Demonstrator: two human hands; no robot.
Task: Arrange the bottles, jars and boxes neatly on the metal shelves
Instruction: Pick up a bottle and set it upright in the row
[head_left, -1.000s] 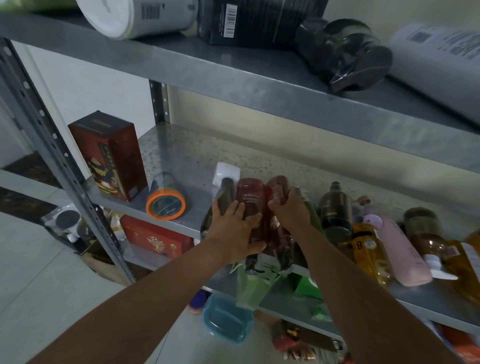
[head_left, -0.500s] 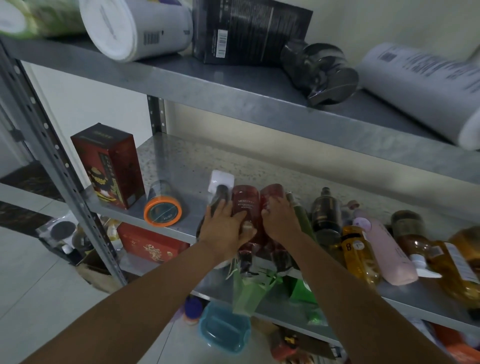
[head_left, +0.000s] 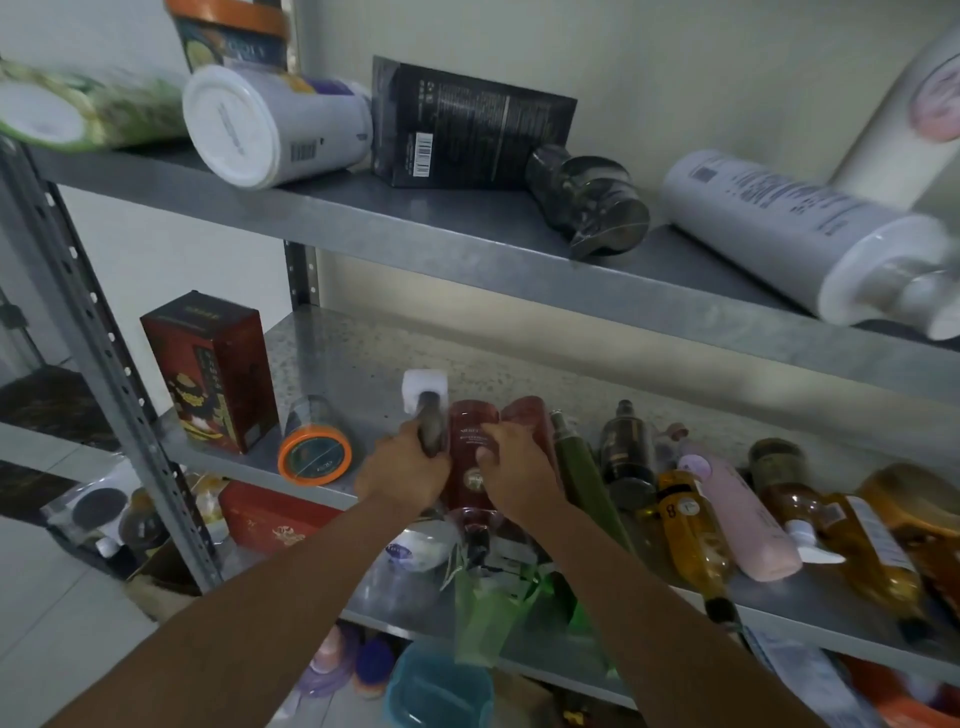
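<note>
On the middle metal shelf (head_left: 343, 364) a row of bottles lies on its side. My left hand (head_left: 402, 473) grips a dark bottle with a white cap (head_left: 428, 415) at the left end of the row. My right hand (head_left: 514, 467) holds a dark red bottle (head_left: 470, 441), thumb across its label; a second red bottle (head_left: 530, 415) lies just right of it. Further right lie a green bottle (head_left: 576, 467), a black bottle (head_left: 626, 447), amber bottles (head_left: 691, 525) and a pink one (head_left: 737, 514).
A red box (head_left: 213, 369) stands at the shelf's left, an orange-lidded jar (head_left: 314, 454) on its side beside it. The top shelf (head_left: 415, 228) holds toppled white tubs (head_left: 275, 124), a black box (head_left: 467, 124), a dark pump (head_left: 587, 202) and a white bottle (head_left: 800, 228). Lower shelves are cluttered.
My left hand has closed round the dark white-capped bottle, and my right hand has settled onto the dark red bottle. The view has tilted upward, showing more of the top shelf.
</note>
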